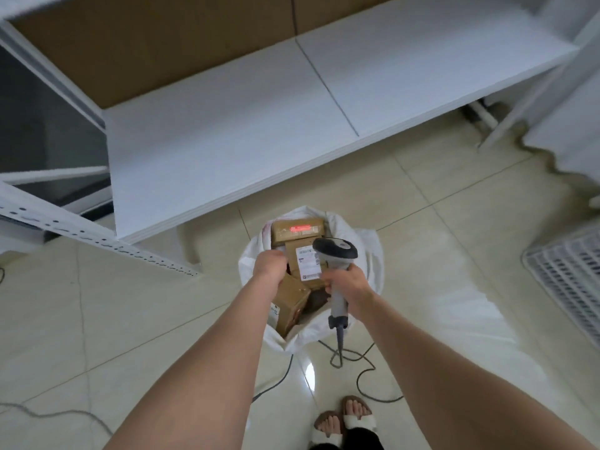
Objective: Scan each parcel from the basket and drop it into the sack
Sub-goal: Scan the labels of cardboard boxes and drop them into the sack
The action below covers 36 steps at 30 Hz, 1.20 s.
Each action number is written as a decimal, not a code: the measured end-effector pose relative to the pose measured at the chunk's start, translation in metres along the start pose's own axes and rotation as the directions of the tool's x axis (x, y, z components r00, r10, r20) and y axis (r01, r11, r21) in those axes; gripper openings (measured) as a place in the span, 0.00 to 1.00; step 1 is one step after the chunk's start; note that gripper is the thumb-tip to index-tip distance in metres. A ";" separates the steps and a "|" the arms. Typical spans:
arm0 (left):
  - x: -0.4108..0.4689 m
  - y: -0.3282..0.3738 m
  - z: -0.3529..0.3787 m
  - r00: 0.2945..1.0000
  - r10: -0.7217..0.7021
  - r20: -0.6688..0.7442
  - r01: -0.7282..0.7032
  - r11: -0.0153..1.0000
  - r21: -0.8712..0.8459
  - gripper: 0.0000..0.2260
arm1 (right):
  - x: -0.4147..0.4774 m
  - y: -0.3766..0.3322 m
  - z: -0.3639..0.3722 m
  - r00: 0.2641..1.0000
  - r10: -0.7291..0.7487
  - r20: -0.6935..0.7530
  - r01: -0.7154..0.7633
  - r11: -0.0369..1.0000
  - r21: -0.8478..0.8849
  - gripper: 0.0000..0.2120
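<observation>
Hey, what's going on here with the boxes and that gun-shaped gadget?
A person stands over a white sack on the floor that already holds several cardboard parcels. Their right hand grips a corded barcode scanner, and its red light falls on the farthest parcel. Their left hand is down at the sack's mouth beside a labelled parcel; its fingers are hidden, so I can't tell whether it holds anything.
</observation>
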<state>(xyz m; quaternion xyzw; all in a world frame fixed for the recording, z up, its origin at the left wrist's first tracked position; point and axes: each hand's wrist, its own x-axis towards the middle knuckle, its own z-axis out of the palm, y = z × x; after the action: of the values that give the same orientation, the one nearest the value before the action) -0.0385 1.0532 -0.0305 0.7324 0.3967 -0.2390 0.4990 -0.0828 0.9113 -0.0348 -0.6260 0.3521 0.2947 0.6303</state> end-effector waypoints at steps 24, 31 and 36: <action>-0.371 0.133 0.287 0.712 0.396 0.579 -0.644 0.698 0.314 0.13 | -0.277 -0.002 -0.374 0.894 -0.063 -0.444 0.359 0.694 0.624 0.02; -0.491 0.122 0.447 0.616 0.397 0.680 -0.728 0.615 0.301 0.11 | -0.322 0.037 -0.544 0.858 -0.018 -0.513 0.423 0.590 0.688 0.04; -0.548 0.106 0.547 0.561 0.344 0.753 -0.761 0.572 0.306 0.13 | -0.330 0.066 -0.647 0.831 0.057 -0.553 0.440 0.540 0.717 0.03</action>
<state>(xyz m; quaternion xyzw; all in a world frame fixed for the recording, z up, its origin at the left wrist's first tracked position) -0.2392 0.3424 0.2234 0.8174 -0.1580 -0.3958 0.3877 -0.3761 0.2925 0.2157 -0.3489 0.5282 -0.1566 0.7581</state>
